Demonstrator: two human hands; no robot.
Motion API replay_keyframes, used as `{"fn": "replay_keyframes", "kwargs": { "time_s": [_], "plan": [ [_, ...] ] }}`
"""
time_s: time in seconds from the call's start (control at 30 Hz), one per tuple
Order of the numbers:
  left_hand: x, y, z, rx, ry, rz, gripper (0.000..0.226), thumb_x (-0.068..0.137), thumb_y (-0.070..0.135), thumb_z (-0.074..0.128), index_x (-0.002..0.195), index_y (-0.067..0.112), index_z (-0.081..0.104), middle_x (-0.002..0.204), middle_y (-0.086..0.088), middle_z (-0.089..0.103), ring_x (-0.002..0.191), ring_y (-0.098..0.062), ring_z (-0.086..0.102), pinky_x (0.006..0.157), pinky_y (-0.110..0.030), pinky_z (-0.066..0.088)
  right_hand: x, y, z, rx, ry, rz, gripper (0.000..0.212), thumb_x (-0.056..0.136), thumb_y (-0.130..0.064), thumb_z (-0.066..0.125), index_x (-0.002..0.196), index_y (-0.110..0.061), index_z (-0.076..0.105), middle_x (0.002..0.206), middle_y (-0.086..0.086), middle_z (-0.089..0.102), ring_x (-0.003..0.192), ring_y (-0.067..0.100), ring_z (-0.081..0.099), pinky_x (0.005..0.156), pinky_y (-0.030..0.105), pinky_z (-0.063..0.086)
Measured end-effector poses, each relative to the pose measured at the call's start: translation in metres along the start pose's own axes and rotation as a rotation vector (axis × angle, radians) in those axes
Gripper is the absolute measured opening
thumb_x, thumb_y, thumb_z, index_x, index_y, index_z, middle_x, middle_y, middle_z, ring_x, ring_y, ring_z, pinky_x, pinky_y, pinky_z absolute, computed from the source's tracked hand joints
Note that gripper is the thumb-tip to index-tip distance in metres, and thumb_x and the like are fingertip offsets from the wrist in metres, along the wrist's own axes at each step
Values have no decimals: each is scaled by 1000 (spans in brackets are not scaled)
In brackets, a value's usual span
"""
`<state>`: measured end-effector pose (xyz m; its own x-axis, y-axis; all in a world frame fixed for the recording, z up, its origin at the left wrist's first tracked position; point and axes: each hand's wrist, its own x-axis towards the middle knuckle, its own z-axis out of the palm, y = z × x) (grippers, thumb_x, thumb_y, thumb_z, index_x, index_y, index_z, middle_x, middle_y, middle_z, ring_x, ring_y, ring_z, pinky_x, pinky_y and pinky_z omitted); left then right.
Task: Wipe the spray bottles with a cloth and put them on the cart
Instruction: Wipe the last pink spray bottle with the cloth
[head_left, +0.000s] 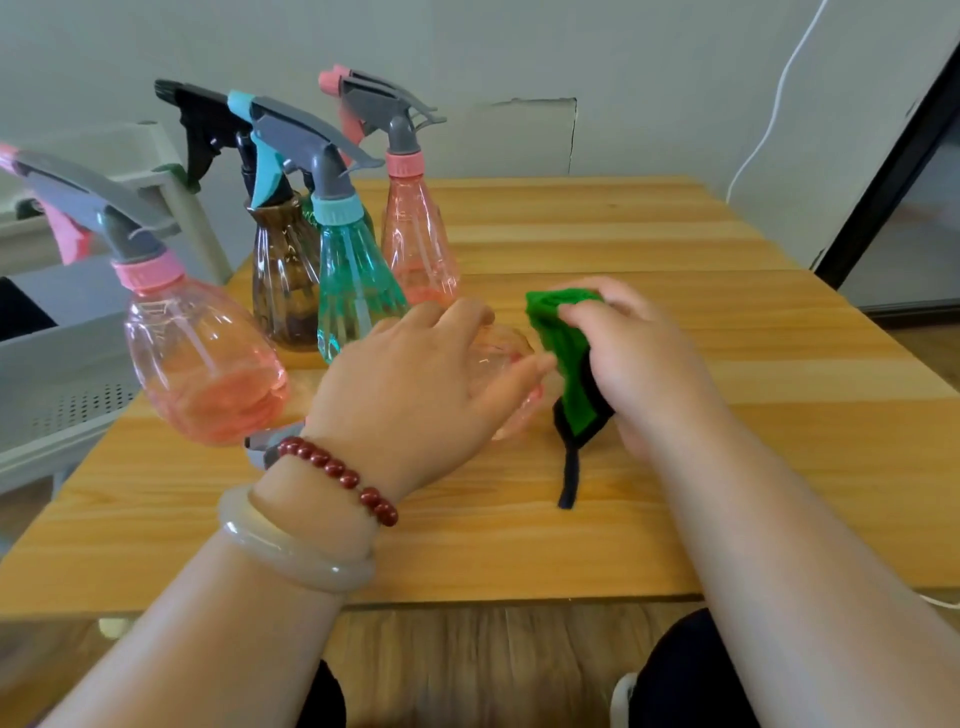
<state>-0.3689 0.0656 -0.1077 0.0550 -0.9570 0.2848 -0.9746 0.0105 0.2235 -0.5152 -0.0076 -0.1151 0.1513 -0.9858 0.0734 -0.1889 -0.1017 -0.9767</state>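
A person sits at a wooden table (675, 467) with both bare arms reaching out over it.

The left hand (410, 384) lies on top of a pink spray bottle (501, 345) that is on its side on the table. The fingers bend over the far side of it and the thumb runs along the near side, so this grip is closed round the bottle. Most of the bottle is hidden under the hand. A grey bit (265, 441) pokes out by the wrist; it may be the bottle's sprayer, but I cannot tell for sure.

The right hand (639, 358) has its grip closed on a green cloth (563, 364) with a black edge. The cloth is bunched up and is just beside the lying bottle, near the left thumb. A black strap (569, 478) hangs from it down onto the table.

Four more bottles stand up on the left side of the table: a round pink bottle (202, 364) with some pink water in it, a brown bottle (283, 280), a teal bottle (353, 291) and a tall pink bottle (415, 249) at the back.

The pale grey cart (62, 374) stands past the table's left edge.

On the left wrist are a red bead bracelet (337, 470) and a pale bangle (291, 551).
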Motion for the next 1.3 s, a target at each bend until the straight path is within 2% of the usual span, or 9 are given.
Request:
{"fn": "replay_keyframes", "kwargs": {
  "time_s": [0.07, 0.17, 0.37, 0.5, 0.63, 0.83, 0.97, 1.13, 1.3],
  "plan": [
    [7, 6, 8, -22, 39, -19, 67, 92, 69, 18, 142, 29, 37, 129, 2, 59, 107, -19, 61, 74, -32, 48, -1, 1, -4, -51, 34, -6, 20, 91, -23, 56, 89, -35, 71, 81, -13, 71, 82, 13, 66, 71, 31, 49],
    [10, 8, 18, -51, 54, -37, 55, 100, 58, 22, 146, 33, 38, 125, 2, 61, 106, -22, 63, 74, -33, 48, -5, 2, -1, -100, -7, -8, 20, 93, -20, 58, 95, -35, 71, 88, -9, 72, 84, 18, 68, 77, 38, 56],
    [3, 9, 27, -36, 209, -25, 54, 94, 55, 16, 111, 27, 58, 81, 11, 50, 67, -18, 56, 53, -30, 48, -18, 4, 6, 64, -59, -18, 18, 89, -12, 65, 84, -28, 72, 77, -8, 74, 70, 9, 69, 68, 31, 57],
    [4, 10, 27, -44, 210, -49, 50, 96, 54, 17, 114, 29, 57, 87, 11, 52, 71, -17, 54, 57, -30, 47, -16, 9, 4, -150, -74, 16, 15, 87, -16, 66, 83, -29, 72, 76, -8, 72, 77, 13, 69, 67, 29, 54],
    [4, 11, 26, -52, 216, -33, 52, 97, 53, 17, 117, 27, 58, 84, 12, 50, 71, -17, 58, 60, -34, 53, -20, 0, 0, 94, -75, -8, 18, 88, -12, 68, 84, -28, 74, 80, -4, 75, 77, 19, 73, 75, 42, 61],
    [-1, 11, 29, -64, 250, -29, 51, 94, 54, 20, 114, 28, 59, 87, 13, 49, 70, -18, 57, 55, -30, 47, -15, 9, 1, -139, -91, 35, 13, 87, -16, 70, 84, -28, 74, 77, -7, 73, 75, 16, 70, 72, 36, 58],
    [-1, 11, 29, -73, 258, -15, 60, 91, 55, 14, 116, 24, 60, 86, 12, 51, 69, -19, 58, 53, -31, 48, -19, 1, -3, 40, -82, -52, 19, 89, -13, 69, 83, -30, 74, 80, -7, 75, 76, 15, 72, 72, 38, 61],
    [-1, 10, 28, -82, 272, -23, 57, 90, 55, 14, 111, 28, 60, 87, 13, 52, 69, -18, 57, 53, -27, 44, -14, 8, -4, -276, -134, 42, 11, 86, -17, 70, 84, -27, 74, 79, -7, 72, 77, 15, 67, 64, 26, 51],
    [-5, 10, 29, -106, 271, -1, 56, 92, 48, 17, 118, 24, 60, 90, 12, 52, 69, -16, 54, 51, -21, 37, -19, -2, -7, 37, -110, -39, 20, 87, -10, 70, 80, -29, 74, 78, -7, 75, 74, 12, 72, 67, 29, 59]
  ]
}}
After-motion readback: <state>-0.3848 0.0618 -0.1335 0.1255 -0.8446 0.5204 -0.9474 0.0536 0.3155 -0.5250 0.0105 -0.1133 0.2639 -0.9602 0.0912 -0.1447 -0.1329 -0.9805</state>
